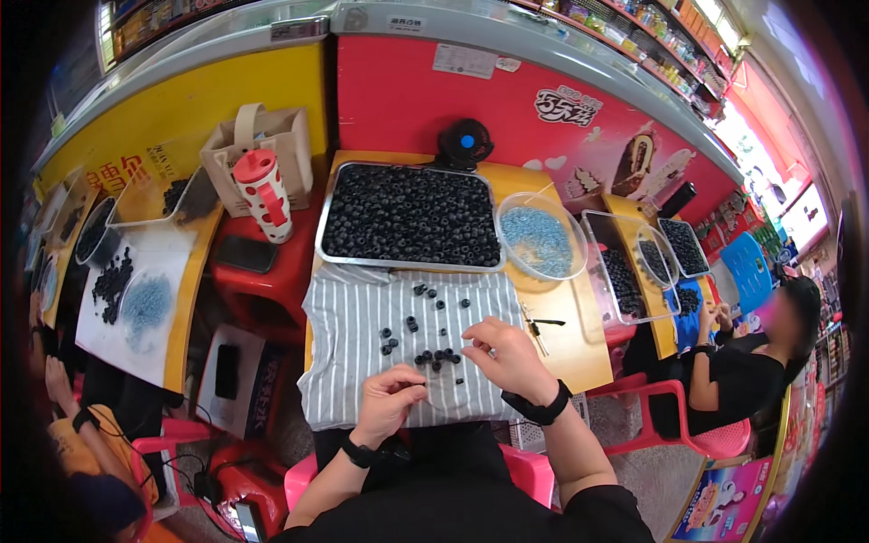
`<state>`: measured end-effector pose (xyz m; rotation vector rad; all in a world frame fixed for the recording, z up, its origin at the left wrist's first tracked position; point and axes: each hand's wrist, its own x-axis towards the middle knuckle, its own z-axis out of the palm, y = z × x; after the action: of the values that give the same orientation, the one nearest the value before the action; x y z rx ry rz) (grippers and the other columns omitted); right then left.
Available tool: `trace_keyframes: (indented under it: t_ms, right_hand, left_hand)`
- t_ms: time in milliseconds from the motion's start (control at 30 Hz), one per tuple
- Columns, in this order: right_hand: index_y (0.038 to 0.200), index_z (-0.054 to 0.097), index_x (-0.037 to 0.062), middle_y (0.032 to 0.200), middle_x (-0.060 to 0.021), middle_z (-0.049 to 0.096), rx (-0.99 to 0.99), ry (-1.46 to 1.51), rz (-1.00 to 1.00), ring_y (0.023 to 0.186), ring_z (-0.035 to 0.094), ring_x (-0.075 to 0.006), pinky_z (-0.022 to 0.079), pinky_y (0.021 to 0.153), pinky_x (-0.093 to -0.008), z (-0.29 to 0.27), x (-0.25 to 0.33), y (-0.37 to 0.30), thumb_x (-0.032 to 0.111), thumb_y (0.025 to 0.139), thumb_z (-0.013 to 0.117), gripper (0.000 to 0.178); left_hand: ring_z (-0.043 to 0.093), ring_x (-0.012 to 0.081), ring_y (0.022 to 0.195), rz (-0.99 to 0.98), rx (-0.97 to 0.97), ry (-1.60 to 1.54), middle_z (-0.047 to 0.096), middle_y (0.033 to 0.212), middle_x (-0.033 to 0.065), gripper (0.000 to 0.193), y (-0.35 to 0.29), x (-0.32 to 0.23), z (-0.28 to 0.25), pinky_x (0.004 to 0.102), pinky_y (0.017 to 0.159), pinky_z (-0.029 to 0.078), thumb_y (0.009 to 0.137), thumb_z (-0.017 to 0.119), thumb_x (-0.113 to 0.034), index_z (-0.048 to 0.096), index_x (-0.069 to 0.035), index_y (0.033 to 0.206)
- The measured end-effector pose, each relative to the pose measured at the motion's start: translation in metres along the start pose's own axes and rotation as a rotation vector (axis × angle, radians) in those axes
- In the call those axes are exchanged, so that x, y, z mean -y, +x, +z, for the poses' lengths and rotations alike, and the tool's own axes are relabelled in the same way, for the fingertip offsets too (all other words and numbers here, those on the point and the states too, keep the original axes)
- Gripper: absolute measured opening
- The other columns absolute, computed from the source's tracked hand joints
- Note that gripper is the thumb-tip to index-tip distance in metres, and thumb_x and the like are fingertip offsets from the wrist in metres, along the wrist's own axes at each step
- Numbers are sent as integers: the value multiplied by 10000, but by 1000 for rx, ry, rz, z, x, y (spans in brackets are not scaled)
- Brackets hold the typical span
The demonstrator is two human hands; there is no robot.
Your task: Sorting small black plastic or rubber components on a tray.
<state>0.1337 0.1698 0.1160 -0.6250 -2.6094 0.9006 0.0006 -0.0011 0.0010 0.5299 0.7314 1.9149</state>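
Small black ring-shaped parts (438, 359) lie scattered on a grey-and-white striped cloth (348, 362) in front of me. My left hand (391, 403) is low over the cloth, thumb and forefinger pinched together; what they hold is too small to make out. Just right of the loose parts hovers my right hand (507, 357), its fingers curled toward the thumb, and anything between them is too small to see. Beyond the cloth, a metal tray (501, 262) is filled with many more black parts. A clear round bowl (579, 237) of small light-blue pieces (536, 240) stands right of the tray.
A thin tool with a black handle (547, 322) lies right of the cloth. A small black fan (465, 143) stands behind the tray. On a red stool at left are a phone (246, 254) and a spotted tumbler (264, 195). Co-workers sit on both sides, one in black (742, 376).
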Motion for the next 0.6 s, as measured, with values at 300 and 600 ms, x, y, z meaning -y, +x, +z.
trace_keyframes:
  t_ms: [300, 600]
  right_hand:
    - [974, 677, 41, 889, -170, 626, -273, -236, 273, 760, 627, -333, 502, 695, -413, -67, -130, 25, 236, 795, 712, 266]
    - [1318, 537, 82, 1287, -187, 540, 4, -364, 158, 1204, 439, -422, 382, 1036, -455, -57, -168, 109, 471, 740, 727, 722]
  left_hand:
    - [626, 165, 758, -8, 1, 18, 617, 932, 106, 150, 3, 3, 3, 246, 652, 500, 842, 653, 53, 676, 23, 987]
    - [642, 161, 780, -64, 6, -13, 638, 935, 80, 161, 2, 0, -2, 244, 681, 502, 858, 651, 41, 673, 21, 1016]
